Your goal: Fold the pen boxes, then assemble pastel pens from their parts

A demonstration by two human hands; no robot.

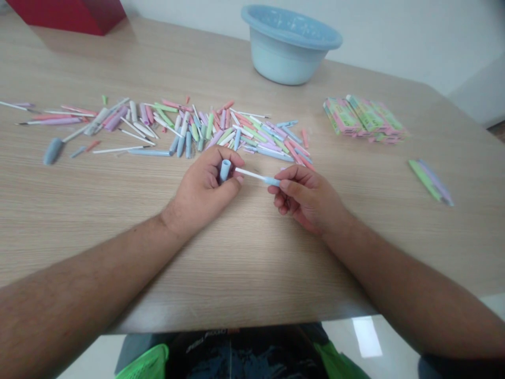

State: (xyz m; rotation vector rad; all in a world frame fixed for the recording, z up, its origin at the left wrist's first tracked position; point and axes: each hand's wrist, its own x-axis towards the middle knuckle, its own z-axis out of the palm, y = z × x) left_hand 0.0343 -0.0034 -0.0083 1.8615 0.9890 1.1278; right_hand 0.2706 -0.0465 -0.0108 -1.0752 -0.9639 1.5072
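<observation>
My left hand (201, 189) is closed around a light blue pen barrel (225, 169), whose round end sticks up between thumb and fingers. Much of the barrel is hidden in the palm. Between the fingertips of my right hand (311, 197) is a white pen refill (250, 173) with a light blue grip section (271, 181). The refill's free end points left, close to my left fingertips and apart from the barrel's end. Just beyond both hands lies a loose heap of pastel pen parts (236, 131) in blue, pink, green, purple and white.
A light blue basin (288, 55) stands at the back. On the right are stacked packs with printed wrapping (365, 118) and a few pens lying side by side (431, 181). A red box (74, 16) sits at the far left. The table's front edge runs below my forearms.
</observation>
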